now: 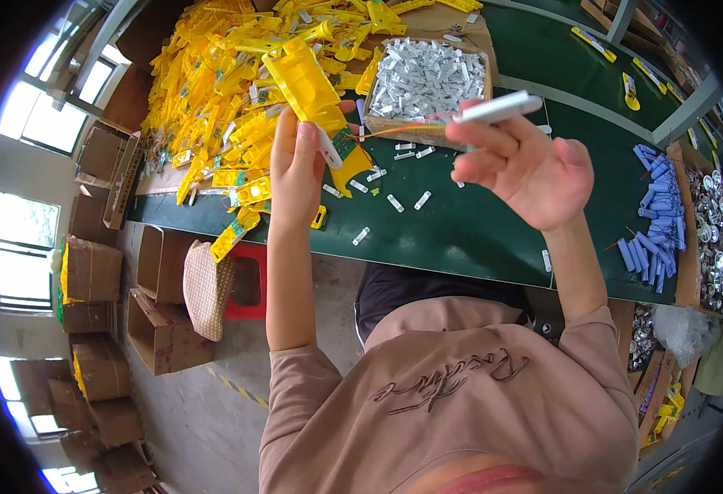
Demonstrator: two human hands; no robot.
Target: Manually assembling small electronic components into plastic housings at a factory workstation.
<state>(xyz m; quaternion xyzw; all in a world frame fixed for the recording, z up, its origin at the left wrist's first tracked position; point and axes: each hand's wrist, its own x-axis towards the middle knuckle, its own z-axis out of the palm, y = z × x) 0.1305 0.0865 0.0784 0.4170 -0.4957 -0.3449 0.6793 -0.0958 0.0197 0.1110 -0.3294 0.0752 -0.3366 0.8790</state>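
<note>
My left hand (pixel 294 169) is raised over the bench, its fingers and thumb closed round a yellow plastic housing (pixel 304 78). A small green circuit board (pixel 345 146) and a white plastic piece (pixel 328 148) sit at the housing's lower end. Thin red and yellow wires (pixel 407 128) stretch from the board towards my right hand (pixel 534 169). There, a long white plastic bar (pixel 506 107) is held at the fingertips, while the thumb stands away from it. The wires' far end is hidden by the fingers.
A big heap of yellow housings (pixel 205 90) covers the green bench's (pixel 477 226) left side. Behind my hands stands a cardboard tray (pixel 394 130) of small white parts. Blue cylinders (pixel 658 206) and round metal parts (pixel 716 230) lie right. Cardboard boxes (pixel 164 329) and a red stool (pixel 250 280) stand below left.
</note>
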